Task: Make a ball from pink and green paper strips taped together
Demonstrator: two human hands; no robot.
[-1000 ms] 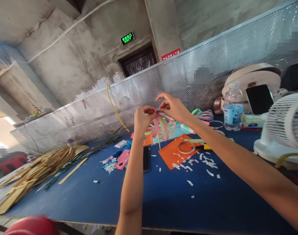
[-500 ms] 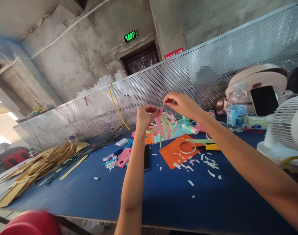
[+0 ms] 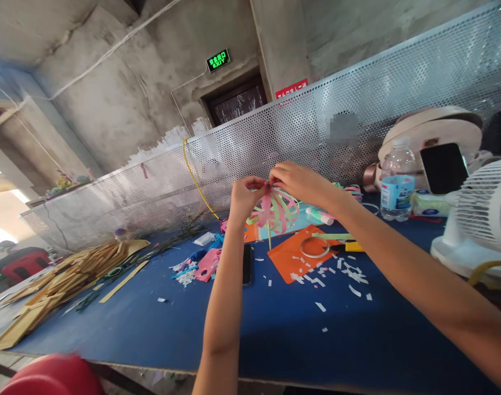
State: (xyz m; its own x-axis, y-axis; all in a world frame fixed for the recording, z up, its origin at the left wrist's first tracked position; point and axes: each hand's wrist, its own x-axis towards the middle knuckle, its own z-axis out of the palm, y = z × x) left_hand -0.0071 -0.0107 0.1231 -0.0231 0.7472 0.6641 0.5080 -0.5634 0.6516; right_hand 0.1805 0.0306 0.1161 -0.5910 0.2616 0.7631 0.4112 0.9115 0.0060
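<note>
A round paper lantern (image 3: 277, 213) of curved pink and pale green strips hangs above the table, with a pale green strip trailing below it. My left hand (image 3: 247, 196) pinches its top between thumb and fingers. Close against those fingertips, my right hand (image 3: 293, 180) has its own fingers closed on the same top end; the exact spot they grip is hidden. Beneath and to the right, an orange paper sheet (image 3: 285, 258) lies on the blue table with a silver ring (image 3: 315, 255) on it. A yellow-handled cutter (image 3: 354, 247) rests beside the sheet.
White paper scraps (image 3: 351, 274) lie scattered near the orange sheet. A black phone (image 3: 247, 266) sits beside my left forearm. At right stand a water bottle (image 3: 397, 184) and a white fan (image 3: 484, 214). Wooden strips (image 3: 69, 277) are heaped at left. Perforated metal panels (image 3: 250, 142) line the back.
My right hand has moved slightly left and down, bringing its fingertips to the lantern's top beside my left fingers. The left hand and lantern have barely moved.
</note>
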